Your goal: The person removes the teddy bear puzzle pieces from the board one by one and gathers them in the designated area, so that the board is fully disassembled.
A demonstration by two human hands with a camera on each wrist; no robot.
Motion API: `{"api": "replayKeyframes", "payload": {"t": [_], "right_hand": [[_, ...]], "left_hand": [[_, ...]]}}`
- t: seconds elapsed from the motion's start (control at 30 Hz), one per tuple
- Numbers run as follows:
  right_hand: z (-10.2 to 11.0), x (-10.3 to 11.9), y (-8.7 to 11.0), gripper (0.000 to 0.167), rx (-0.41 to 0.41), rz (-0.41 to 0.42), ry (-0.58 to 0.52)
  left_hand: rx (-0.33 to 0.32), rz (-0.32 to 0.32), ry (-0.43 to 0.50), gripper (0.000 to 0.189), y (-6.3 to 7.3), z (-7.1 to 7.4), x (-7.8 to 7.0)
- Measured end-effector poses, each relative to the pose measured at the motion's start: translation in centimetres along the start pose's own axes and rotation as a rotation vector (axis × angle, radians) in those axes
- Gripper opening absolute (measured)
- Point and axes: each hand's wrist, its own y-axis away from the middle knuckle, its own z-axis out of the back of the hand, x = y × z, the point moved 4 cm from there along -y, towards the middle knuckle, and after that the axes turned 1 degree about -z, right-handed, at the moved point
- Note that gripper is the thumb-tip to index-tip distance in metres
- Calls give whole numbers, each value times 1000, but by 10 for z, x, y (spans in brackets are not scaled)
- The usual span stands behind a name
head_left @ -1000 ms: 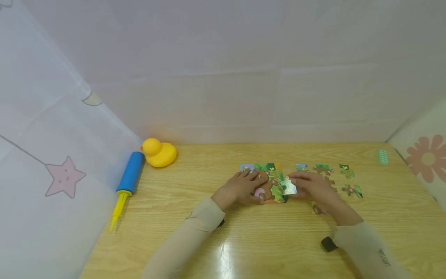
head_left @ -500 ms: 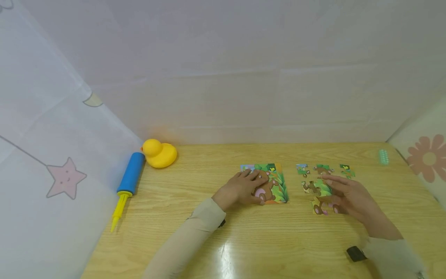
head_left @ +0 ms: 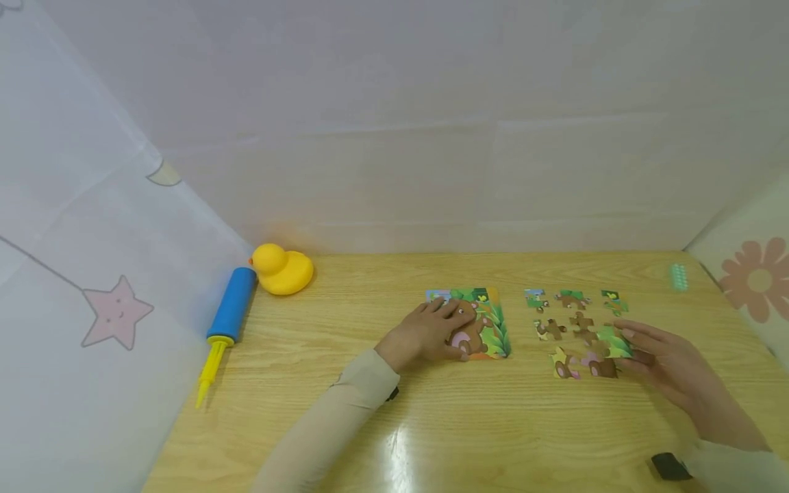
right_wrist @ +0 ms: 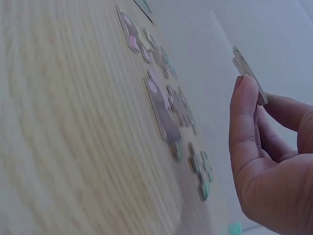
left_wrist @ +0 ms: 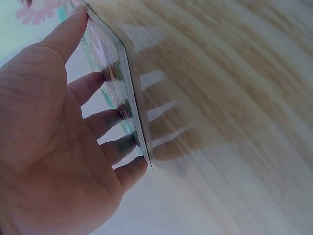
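My left hand [head_left: 427, 333] rests on a square bear picture board [head_left: 496, 329], fingers spread. In the left wrist view, the fingertips of this hand [left_wrist: 54, 142] touch the board's face [left_wrist: 120, 73], and its thumb lies at the edge. Further right, my right hand [head_left: 678, 370] pinches a green leafy jigsaw piece [head_left: 615, 342] between thumb and fingers. The right wrist view has that piece [right_wrist: 255, 83] raised above the table, seen nearly edge-on. Left of and behind this hand lie several loose jigsaw pieces, among them a brown one [head_left: 581, 326] and a bear-foot one [head_left: 602, 366].
A yellow rubber duck [head_left: 283, 270] and a blue and yellow hand pump [head_left: 233, 305] lie at the table's left side. A small pale green item [head_left: 679, 277] sits in the far right corner. Cloth walls [head_left: 394, 178] enclose the wooden table [head_left: 345, 301].
My right hand has moved rightward with the jigsaw piece, from beside the picture board across the loose pieces to their right side. My left hand has stayed on the board.
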Motion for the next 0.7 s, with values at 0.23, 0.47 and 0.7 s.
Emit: {"api": "replayKeyframes", "payload": {"t": [0.23, 0.47, 0.7], "right_hand": [[20, 0, 13, 37, 10, -10, -49], [42, -6, 22, 29, -123, -73, 32], [61, -15, 32, 19, -257, -118, 158]], "left_hand": [[10, -2, -1, 83, -1, -2, 0], [16, -7, 13, 83, 1, -1, -1], [19, -5, 22, 83, 2, 0, 0]]}}
